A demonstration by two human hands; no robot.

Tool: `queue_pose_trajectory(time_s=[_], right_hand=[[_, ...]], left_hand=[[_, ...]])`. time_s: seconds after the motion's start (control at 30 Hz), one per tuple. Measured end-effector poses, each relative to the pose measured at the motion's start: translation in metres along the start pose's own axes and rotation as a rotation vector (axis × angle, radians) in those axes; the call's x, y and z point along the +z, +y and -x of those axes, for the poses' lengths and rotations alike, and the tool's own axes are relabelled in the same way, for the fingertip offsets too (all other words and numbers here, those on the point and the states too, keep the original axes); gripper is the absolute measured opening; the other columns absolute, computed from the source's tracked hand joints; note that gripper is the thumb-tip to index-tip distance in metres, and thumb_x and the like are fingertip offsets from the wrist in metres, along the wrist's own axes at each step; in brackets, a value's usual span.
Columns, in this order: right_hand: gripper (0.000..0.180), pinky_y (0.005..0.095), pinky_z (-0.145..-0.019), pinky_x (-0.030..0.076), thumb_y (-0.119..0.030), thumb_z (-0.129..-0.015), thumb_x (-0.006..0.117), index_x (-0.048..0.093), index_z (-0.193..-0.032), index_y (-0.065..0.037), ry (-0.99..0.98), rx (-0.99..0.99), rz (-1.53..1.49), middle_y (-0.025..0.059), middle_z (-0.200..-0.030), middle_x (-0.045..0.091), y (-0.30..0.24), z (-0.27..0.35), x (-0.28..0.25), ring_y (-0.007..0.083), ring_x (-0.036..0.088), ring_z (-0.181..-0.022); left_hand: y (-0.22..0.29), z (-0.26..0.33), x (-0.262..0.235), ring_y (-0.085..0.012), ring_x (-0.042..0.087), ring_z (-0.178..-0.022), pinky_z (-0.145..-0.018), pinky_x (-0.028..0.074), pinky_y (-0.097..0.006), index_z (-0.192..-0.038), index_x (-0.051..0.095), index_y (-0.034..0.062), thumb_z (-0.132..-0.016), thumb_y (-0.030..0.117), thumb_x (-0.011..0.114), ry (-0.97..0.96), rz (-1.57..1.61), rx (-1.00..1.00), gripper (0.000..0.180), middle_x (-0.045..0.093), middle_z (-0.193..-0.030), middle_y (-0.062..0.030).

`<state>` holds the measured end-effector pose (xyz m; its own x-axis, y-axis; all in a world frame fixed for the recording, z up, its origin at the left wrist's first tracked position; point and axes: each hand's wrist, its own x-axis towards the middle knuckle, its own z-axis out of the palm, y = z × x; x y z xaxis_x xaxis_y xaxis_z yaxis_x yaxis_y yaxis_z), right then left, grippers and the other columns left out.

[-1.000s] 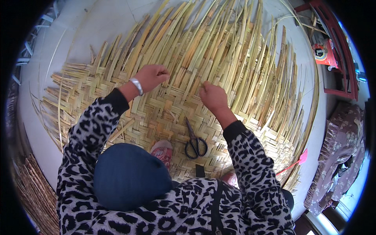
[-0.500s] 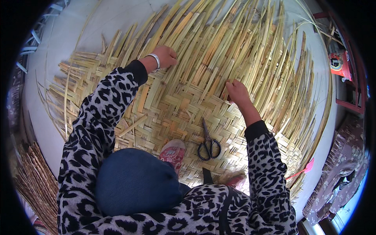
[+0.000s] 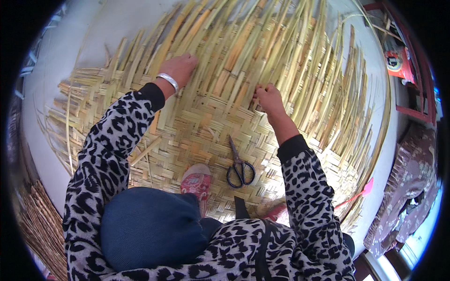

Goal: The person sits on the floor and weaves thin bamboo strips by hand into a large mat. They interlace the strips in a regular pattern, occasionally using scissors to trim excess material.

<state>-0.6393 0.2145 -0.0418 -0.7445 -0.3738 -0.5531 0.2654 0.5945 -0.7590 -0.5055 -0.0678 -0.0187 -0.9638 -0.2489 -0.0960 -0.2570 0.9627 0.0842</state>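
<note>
A partly woven mat [image 3: 211, 122] of pale, flat split-reed strips spreads on the floor in front of me. Its long loose strips [image 3: 234, 61] fan out toward the far side. My left hand [image 3: 180, 69], with a silver bangle at the wrist, is closed among the upright strips left of the middle; its fingertips are partly hidden. At the far edge of the tight weave, my right hand [image 3: 269, 98] pinches a reed strip between thumb and fingers. Black-handled scissors [image 3: 240, 171] lie on the mat nearer to me, their blades pointing away.
My pink shoe [image 3: 197, 183] rests on the mat, left of the scissors. A bundle of brown stalks [image 3: 43, 220] lies at the lower left. On the right are a pink fly swatter [image 3: 367, 188], a dark red wooden frame [image 3: 415, 114] and a patterned cloth [image 3: 403, 187].
The whole view has shifted slightly, so mat and scissors appear farther left. Both hands stay closed at the strips, with only small movements.
</note>
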Motion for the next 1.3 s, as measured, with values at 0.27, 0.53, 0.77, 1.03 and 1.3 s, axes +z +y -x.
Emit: queue_pose_trajectory(time_s=[0.27, 0.53, 0.77, 1.03, 1.3], right_hand=[[0.015, 0.0310, -0.058, 0.054, -0.015, -0.095, 0.049, 0.053, -0.106, -0.005, -0.062, 0.029, -0.441, 0.0080, -0.086, 0.061, -0.027, 0.029, -0.011, 0.0197, 0.063, -0.069], [0.027, 0.0289, -0.055, 0.052, -0.032, -0.102, 0.046, 0.053, -0.104, -0.006, -0.284, 0.127, -0.420, 0.0064, -0.081, 0.063, -0.032, 0.020, -0.028, 0.0181, 0.063, -0.066], [0.026, 0.0271, -0.060, 0.049, -0.033, -0.099, 0.055, 0.057, -0.099, -0.007, -0.407, 0.063, -0.571, 0.0060, -0.083, 0.066, -0.028, 0.024, -0.033, 0.0168, 0.063, -0.069], [0.025, 0.0304, -0.067, 0.054, -0.028, -0.101, 0.050, 0.056, -0.110, -0.006, -0.309, 0.125, -0.652, 0.0038, -0.095, 0.065, -0.030, 0.024, -0.030, 0.0158, 0.065, -0.080], [0.020, 0.0301, -0.060, 0.055, -0.020, -0.101, 0.044, 0.057, -0.105, -0.006, -0.535, 0.198, -0.632, 0.0053, -0.094, 0.067, -0.031, 0.010, -0.042, 0.0150, 0.066, -0.076]], left_hand=[[-0.009, -0.037, -0.013, -0.0219, 0.068, -0.081, -0.069, 0.056, -0.038, -0.111, 0.062, -0.0001, -0.096, 0.043, 0.056, -0.537, 0.928, -0.373, 0.046, 0.068, -0.086, -0.0138], [-0.004, -0.044, -0.036, -0.0164, 0.065, -0.068, -0.063, 0.055, -0.034, -0.109, 0.064, 0.0041, -0.096, 0.041, 0.054, -0.734, 1.239, -0.557, 0.041, 0.069, -0.081, -0.0060], [0.017, -0.062, -0.011, -0.0128, 0.065, -0.075, -0.065, 0.055, -0.029, -0.115, 0.063, 0.0082, -0.098, 0.033, 0.054, -0.632, 1.266, -0.311, 0.031, 0.068, -0.093, -0.0039], [0.029, -0.056, -0.025, -0.0132, 0.064, -0.077, -0.067, 0.056, -0.031, -0.109, 0.063, 0.0089, -0.099, 0.036, 0.054, -0.587, 1.664, -0.551, 0.030, 0.066, -0.090, -0.0009], [0.047, -0.052, -0.055, -0.0151, 0.063, -0.066, -0.061, 0.056, -0.029, -0.111, 0.062, 0.0019, -0.097, 0.037, 0.057, -0.574, 1.876, -0.462, 0.038, 0.064, -0.081, -0.0007]])
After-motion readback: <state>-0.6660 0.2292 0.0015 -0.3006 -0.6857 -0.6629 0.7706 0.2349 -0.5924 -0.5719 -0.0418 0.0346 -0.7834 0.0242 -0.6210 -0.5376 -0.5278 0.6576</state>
